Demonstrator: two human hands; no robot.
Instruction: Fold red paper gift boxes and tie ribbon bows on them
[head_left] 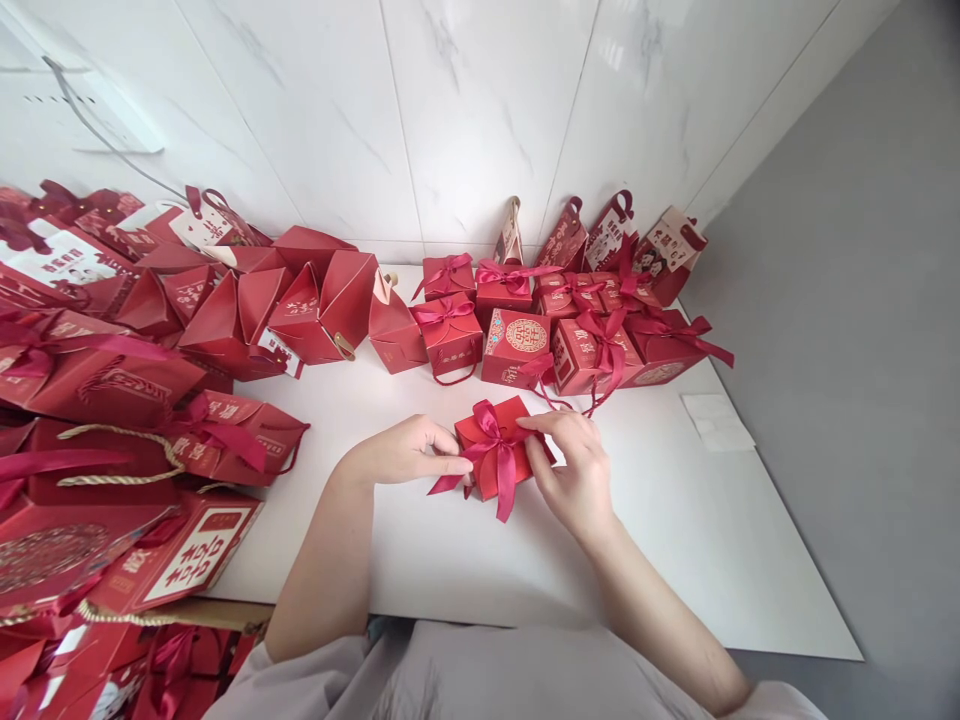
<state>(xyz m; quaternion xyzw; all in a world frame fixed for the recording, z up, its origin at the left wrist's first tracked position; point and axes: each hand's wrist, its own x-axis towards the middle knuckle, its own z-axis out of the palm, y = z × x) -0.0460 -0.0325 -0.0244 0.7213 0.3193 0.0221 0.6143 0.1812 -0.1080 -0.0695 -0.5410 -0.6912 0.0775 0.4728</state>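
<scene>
A small red gift box point(517, 412) sits on the white tabletop in front of me, with a dark pink ribbon point(505, 458) tied in a bow over its top. My left hand point(409, 450) is at the box's left side, its thumb and fingers closed against that edge near a loop of the bow. On the other side, my right hand point(574, 460) grips the box's right edge, with the index finger on the top by the ribbon and the thumb lower down. The far side of the box and some fingertips are hidden.
Behind the box stand several red boxes point(517, 340) with ribbons, along the marble-tiled wall point(487, 110). Many more red boxes and bags point(217, 435) crowd the left. A white tissue point(718, 422) lies at the right edge of the table point(675, 560).
</scene>
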